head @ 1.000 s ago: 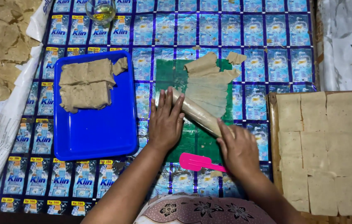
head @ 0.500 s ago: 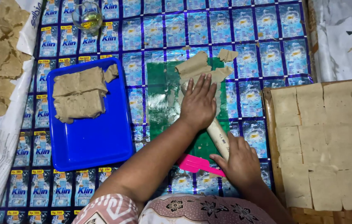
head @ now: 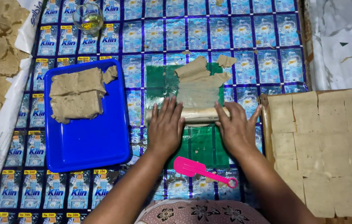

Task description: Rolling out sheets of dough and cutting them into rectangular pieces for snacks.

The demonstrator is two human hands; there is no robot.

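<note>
Since half a second ago I see the rolling pin swung from slanted to lying crosswise on the green sheet, under the dough, with left hand and right hand pressing flat, fingers spread, equally near its ends.

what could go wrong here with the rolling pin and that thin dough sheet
The dough sheet already looks ragged at its far edge, so more passes of the rolling pin might tear it. Both hands, left hand and right hand, press flat on the pin; uneven pressure may thin one side. The pink scraper lies close by the forearms and might get knocked.
</note>
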